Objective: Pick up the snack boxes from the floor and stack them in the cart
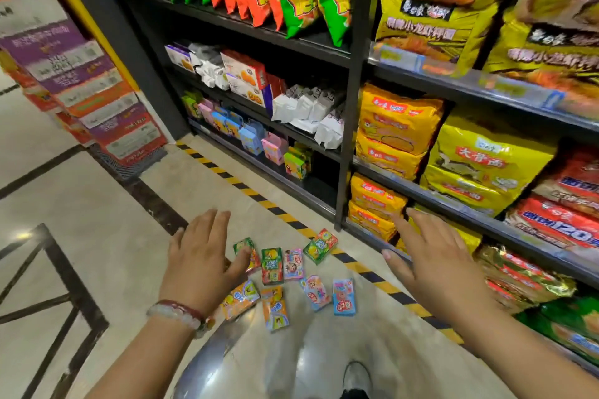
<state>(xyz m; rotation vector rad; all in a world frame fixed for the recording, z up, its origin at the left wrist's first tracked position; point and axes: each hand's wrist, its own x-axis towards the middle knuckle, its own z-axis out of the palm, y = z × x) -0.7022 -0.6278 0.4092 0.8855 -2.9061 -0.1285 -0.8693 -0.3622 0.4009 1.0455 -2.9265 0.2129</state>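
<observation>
Pick-up step not yet begun. Snack boxes (288, 272) lie scattered on the floor (107, 236) at lower centre. Left hand (201, 256) and right hand (434, 266) hover above, grip released, holding nothing. No cart visible. Next move: lower and grasp a box.

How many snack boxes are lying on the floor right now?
8 snack boxes: back row; front row. The left hand may hide more.
</observation>
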